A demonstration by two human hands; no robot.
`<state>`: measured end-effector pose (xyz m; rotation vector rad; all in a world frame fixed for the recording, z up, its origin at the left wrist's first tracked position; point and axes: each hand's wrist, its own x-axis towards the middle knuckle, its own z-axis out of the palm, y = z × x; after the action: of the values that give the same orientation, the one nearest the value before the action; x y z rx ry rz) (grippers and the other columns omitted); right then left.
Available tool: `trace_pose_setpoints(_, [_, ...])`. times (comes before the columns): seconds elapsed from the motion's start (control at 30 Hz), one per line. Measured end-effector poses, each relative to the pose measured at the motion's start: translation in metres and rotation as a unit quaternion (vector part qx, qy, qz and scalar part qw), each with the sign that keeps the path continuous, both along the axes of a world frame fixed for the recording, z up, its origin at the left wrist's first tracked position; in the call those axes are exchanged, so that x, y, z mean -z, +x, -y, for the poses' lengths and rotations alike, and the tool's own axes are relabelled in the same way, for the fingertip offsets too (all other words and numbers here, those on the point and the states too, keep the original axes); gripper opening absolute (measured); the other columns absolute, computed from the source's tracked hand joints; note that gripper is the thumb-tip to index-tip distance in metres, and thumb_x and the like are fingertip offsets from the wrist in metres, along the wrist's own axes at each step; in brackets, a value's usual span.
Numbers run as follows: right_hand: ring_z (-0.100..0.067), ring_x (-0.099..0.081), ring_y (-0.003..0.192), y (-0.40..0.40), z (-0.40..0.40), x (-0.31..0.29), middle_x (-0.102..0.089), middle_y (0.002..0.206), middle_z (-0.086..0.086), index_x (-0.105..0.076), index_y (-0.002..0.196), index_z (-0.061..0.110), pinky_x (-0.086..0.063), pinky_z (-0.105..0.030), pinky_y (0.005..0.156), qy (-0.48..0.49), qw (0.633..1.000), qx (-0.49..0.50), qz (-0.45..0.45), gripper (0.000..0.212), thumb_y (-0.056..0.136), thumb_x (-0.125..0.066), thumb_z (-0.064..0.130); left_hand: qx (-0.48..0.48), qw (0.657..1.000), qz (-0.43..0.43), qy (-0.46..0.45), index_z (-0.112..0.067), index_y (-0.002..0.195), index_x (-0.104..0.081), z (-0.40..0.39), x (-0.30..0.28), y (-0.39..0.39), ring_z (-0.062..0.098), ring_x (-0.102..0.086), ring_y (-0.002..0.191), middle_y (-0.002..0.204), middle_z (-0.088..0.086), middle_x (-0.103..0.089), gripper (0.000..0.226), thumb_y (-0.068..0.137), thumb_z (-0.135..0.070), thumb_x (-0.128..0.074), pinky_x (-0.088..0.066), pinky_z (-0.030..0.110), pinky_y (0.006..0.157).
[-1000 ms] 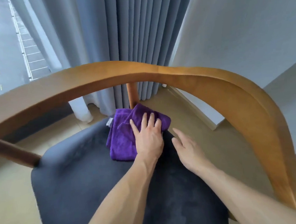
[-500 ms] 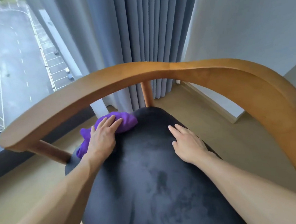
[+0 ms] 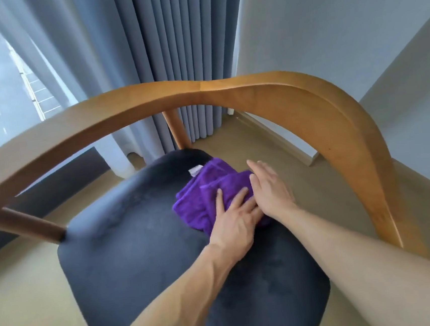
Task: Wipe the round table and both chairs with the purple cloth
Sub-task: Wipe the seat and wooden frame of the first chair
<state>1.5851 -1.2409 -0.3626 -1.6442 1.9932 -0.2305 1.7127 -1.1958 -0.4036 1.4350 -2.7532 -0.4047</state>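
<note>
We wipe the chair seat (image 3: pixel 143 248).
Our left hand (image 3: pixel 236 220) presses the purple cloth (image 3: pixel 204 198) flat, fingers spread; our right hand (image 3: pixel 270 189) rests beside it, fingers straight.

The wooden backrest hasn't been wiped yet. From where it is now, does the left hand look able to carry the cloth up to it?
Probably yes. The left hand lies flat on the cloth on the seat, and the backrest arches just above with open space between. The right hand lies on the cloth's right edge and may need to lift.
</note>
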Motion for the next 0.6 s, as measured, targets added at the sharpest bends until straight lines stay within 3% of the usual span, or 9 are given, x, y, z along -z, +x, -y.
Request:
trace_pose_setpoints(0.13, [-0.02,-0.027,0.149,0.017,-0.001,0.002,-0.02,0.165,0.006,-0.031,0.154,0.034,-0.028,-0.04,0.116,0.015,0.998,-0.06,-0.006,0.047,0.108,-0.028,0.034,0.212,0.975,0.056,-0.03,-0.034,0.153,-0.036,-0.015,-0.004,0.071,0.024,-0.01,0.155,0.165,-0.008,-0.022,0.054,0.101,-0.018,-0.035,-0.001,0.069,0.116])
trace_pose_setpoints(0.23, [-0.019,-0.025,0.15,0.03,-0.003,0.006,-0.022,0.165,0.003,-0.032,0.155,0.029,-0.024,-0.035,0.12,0.051,0.993,-0.107,-0.004,0.047,0.108,-0.03,0.029,0.198,0.974,0.104,-0.038,-0.036,0.155,-0.031,0.007,-0.013,0.142,0.023,0.004,0.154,0.166,-0.008,-0.014,0.055,0.102,-0.021,-0.029,0.0,0.063,0.119])
trace_pose_setpoints(0.3, [-0.018,-0.025,0.149,0.032,-0.005,0.006,-0.023,0.165,0.003,-0.027,0.157,0.029,-0.024,-0.034,0.119,0.064,0.991,-0.118,-0.003,0.049,0.108,-0.029,0.028,0.127,0.985,0.101,-0.054,-0.035,0.153,-0.037,0.02,-0.022,0.188,0.026,-0.003,0.154,0.164,-0.007,-0.02,0.056,0.1,-0.016,-0.043,-0.006,0.061,0.12])
trace_pose_setpoints(0.37, [-0.019,-0.027,0.148,0.029,-0.007,0.005,-0.024,0.164,0.004,-0.021,0.158,0.031,-0.026,-0.035,0.116,0.063,0.991,-0.113,0.01,0.05,0.108,-0.028,0.028,0.03,0.992,0.083,-0.091,-0.028,0.143,-0.054,0.025,-0.029,0.224,0.036,-0.027,0.149,0.157,0.002,-0.04,0.056,0.091,-0.008,-0.052,-0.027,0.064,0.114])
trace_pose_setpoints(0.43, [-0.018,-0.027,0.148,0.024,-0.009,0.002,-0.025,0.164,0.006,-0.021,0.158,0.033,-0.026,-0.035,0.115,0.066,0.991,-0.116,0.021,0.05,0.108,-0.026,0.029,-0.145,0.982,0.064,-0.101,-0.019,0.135,-0.063,0.028,-0.029,0.244,0.039,-0.045,0.138,0.146,0.01,-0.054,0.055,0.085,-0.001,-0.05,-0.039,0.061,0.102])
trace_pose_setpoints(0.53, [-0.018,-0.025,0.149,0.018,-0.007,-0.002,-0.027,0.163,0.005,-0.024,0.157,0.032,-0.021,-0.037,0.12,0.078,0.989,-0.103,0.074,0.048,0.109,-0.025,0.03,-0.402,0.912,0.042,-0.066,-0.014,0.134,-0.054,0.038,-0.019,0.226,0.034,-0.04,0.138,0.141,0.011,-0.054,0.048,0.088,0.001,-0.05,-0.019,0.065,0.113])
trace_pose_setpoints(0.6, [-0.018,-0.025,0.149,0.013,-0.004,-0.004,-0.027,0.163,0.005,-0.025,0.157,0.033,-0.019,-0.037,0.121,0.082,0.986,-0.084,0.118,0.048,0.109,-0.024,0.032,-0.422,0.904,0.014,-0.062,-0.011,0.135,-0.052,0.04,-0.01,0.191,0.032,-0.033,0.143,0.145,0.011,-0.052,0.047,0.089,-0.003,-0.052,-0.013,0.062,0.117])
